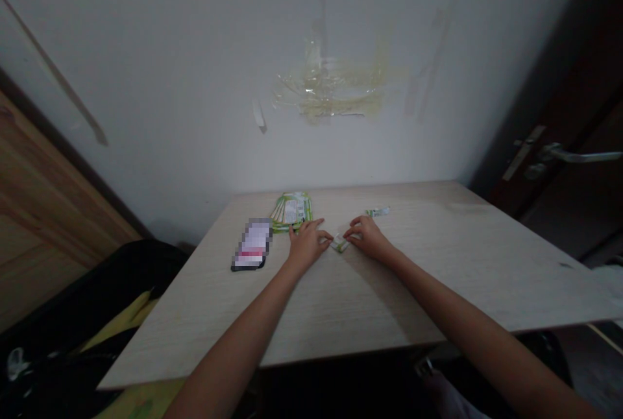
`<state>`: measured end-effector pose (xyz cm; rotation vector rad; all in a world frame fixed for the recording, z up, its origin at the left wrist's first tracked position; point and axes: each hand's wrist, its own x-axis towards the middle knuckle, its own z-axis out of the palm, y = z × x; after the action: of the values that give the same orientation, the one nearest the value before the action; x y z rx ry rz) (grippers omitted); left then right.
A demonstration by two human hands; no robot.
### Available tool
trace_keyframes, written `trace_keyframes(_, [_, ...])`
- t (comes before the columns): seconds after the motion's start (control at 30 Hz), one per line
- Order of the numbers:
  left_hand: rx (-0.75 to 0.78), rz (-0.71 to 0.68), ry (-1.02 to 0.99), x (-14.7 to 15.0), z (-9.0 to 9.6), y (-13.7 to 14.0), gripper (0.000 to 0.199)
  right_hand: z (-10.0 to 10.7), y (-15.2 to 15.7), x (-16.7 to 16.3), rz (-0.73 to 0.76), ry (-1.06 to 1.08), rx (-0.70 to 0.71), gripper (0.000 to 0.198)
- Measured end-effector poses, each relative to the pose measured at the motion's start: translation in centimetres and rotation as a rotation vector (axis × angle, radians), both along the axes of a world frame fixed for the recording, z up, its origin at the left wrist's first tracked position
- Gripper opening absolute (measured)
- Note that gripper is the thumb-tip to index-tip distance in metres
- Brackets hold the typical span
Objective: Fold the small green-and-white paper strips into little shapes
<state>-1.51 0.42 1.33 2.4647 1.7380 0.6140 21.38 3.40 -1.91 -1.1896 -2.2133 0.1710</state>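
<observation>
A small folded green-and-white paper piece [339, 245] lies low over the middle of the table, between my two hands. My left hand [307, 242] pinches its left edge between thumb and fingertips, with one finger stretched out forward. On the opposite edge, the fingertips of my right hand [368, 237] are closed. Whether the piece is paper or thin film is too small to tell. Just beyond my left hand, a fanned stack of green-and-white printed packets [293, 209] rests on the table. Past my right hand lies a narrow green-and-white strip [378, 211].
A phone [252, 245] with a blurred screen lies on the pale wooden table [204, 328], left of my left hand. The table meets a grey wall [195, 82] bearing old clear tape [335, 95]. At right stands a dark door with a metal handle [579, 154].
</observation>
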Motion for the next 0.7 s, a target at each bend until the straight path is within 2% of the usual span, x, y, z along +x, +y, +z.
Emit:
trace_keyframes(0.37, [0.004, -0.045, 0.050, -0.64, -0.25, -0.29, 0.019, 1.01, -0.69, 0.24, 0.024, -0.032, -0.042, 0.016])
trace_keyframes(0.7, [0.091, -0.012, 0.020, 0.23, -0.77, -0.56, 0.020, 0.67, -0.71, -0.45, 0.033, -0.048, 0.108, 0.016])
